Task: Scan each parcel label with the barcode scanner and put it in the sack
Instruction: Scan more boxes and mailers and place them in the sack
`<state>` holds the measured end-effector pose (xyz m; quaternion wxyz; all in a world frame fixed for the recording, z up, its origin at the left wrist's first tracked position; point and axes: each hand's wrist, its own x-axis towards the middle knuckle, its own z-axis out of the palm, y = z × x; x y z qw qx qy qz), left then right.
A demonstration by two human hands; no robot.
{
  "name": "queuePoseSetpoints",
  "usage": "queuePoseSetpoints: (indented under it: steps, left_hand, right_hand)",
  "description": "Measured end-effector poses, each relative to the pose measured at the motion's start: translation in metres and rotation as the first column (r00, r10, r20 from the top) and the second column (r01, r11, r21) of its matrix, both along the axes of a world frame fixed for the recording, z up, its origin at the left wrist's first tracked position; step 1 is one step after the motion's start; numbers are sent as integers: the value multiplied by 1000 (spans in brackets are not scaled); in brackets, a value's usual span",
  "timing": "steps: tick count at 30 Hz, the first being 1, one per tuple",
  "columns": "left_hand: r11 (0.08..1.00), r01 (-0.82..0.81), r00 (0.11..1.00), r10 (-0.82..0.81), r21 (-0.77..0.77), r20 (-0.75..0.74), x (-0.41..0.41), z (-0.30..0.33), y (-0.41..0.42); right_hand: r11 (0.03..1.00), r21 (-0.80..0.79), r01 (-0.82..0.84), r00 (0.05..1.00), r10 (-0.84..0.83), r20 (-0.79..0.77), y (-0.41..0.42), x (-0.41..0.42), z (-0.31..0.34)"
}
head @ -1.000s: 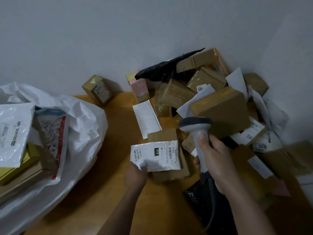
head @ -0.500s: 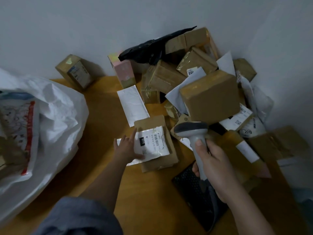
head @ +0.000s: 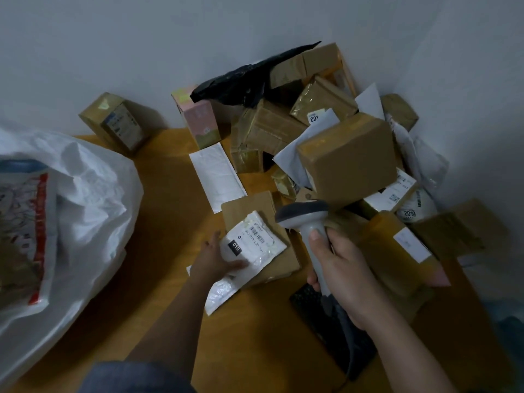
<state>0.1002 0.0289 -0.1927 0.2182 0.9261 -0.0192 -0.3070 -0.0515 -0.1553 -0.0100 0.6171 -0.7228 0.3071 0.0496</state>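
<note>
White woven sack (head: pixel 85 194) gapes at the left, holding a red-edged printed packet (head: pixel 34 222) and what may be further parcels, too dim to tell; the left hand (head: pixel 215 259) pinches a white labelled mailer (head: pixel 252 245), label up, on a flat brown parcel (head: pixel 261 222); the right hand (head: pixel 346 276) wraps its fingers round the grey barcode scanner (head: pixel 309 222) just beside it.
</note>
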Motion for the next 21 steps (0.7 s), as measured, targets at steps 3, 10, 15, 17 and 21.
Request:
queuePoseSetpoints:
  steps: [3, 10, 15, 17, 21]
  left_hand:
    - [990, -134, 990, 136, 50, -33, -4, 9, 6]
    - [767, -563, 819, 468, -309, -331, -44, 24, 4]
    - [668, -684, 709, 514, -293, -483, -68, 14, 1]
    - [604, -726, 675, 536, -328, -506, -72, 14, -1]
    - [561, -746, 663, 570, -360, -486, -76, 12, -3]
  right_hand:
    - [1000, -2, 1, 1000, -1, -19, 4, -2, 0]
    - [998, 69, 15, 1000, -15, -3, 20, 5, 15]
    - [999, 38, -22, 1000, 21, 12, 26, 5, 26]
    - [999, 21, -41, 999, 41, 12, 26, 2, 30]
    - [998, -4, -60, 998, 60, 13, 25, -4, 40]
